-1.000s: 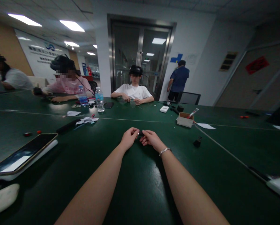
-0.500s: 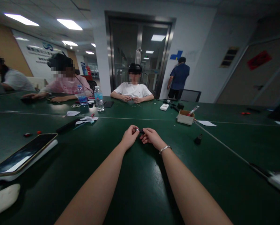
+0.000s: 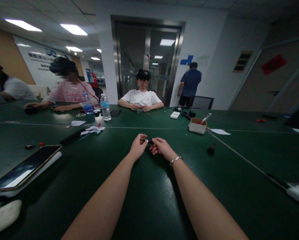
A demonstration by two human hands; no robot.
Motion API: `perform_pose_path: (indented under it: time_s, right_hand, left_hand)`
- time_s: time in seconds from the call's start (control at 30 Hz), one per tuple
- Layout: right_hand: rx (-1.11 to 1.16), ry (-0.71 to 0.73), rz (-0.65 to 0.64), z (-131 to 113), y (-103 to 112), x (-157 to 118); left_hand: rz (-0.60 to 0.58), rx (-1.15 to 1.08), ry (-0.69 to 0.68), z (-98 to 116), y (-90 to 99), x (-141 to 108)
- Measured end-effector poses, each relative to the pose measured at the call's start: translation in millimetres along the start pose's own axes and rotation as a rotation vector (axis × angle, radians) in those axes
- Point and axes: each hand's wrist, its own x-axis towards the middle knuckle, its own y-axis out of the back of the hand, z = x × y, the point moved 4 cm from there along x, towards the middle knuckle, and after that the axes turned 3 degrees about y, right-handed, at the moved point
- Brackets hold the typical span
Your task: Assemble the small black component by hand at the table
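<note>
Both of my hands meet above the green table (image 3: 149,186), near the middle of the view. Between my fingertips is a small dark object (image 3: 150,141) with a shiny silvery end on its left side. My left hand (image 3: 138,146) is closed in a pinch at the silvery end. My right hand (image 3: 162,147), with a silver bangle at the wrist, pinches the dark end, its other fingers curled below. What exactly the small object is cannot be made out.
A phone (image 3: 26,166) and a white mouse (image 3: 4,215) lie at the left. Behind them are crumpled paper (image 3: 93,129) and bottles (image 3: 105,106). A small box (image 3: 197,126) and a black item (image 3: 211,148) stand at the right. A person (image 3: 142,96) sits opposite.
The dark part between my fingertips shows a little more, and the silvery end sits slightly lower. Both hands keep their grip; the view has shifted slightly.
</note>
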Motion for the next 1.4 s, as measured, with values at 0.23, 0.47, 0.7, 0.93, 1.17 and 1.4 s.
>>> perform_pose_path:
  time_s: [0.23,0.47,0.7,0.93,1.17,1.4]
  right_hand:
    - [-0.008,-0.006,0.004,1.5,0.8,2.2]
    - [0.002,-0.007,0.0,2.4,1.0,3.3]
    - [-0.007,-0.003,0.004,-0.6,-0.4,0.0]
    - [-0.03,-0.003,0.005,-3.5,-1.3,-2.7]
    - [-0.005,-0.006,0.01,-4.3,-2.1,-3.8]
    - [-0.017,-0.006,-0.008,-4.1,-2.6,-3.2]
  left_hand:
    - [-0.027,-0.016,0.043,0.6,-1.3,-1.7]
    - [-0.094,-0.044,-0.009,7.6,-2.6,-4.1]
    - [-0.06,-0.068,0.065,1.9,-3.2,-2.1]
    - [-0.04,0.001,0.059,0.9,0.2,-0.1]
    - [-0.099,-0.043,0.048,6.2,-1.6,-1.9]
    - [-0.043,-0.08,0.099,2.5,0.2,-0.8]
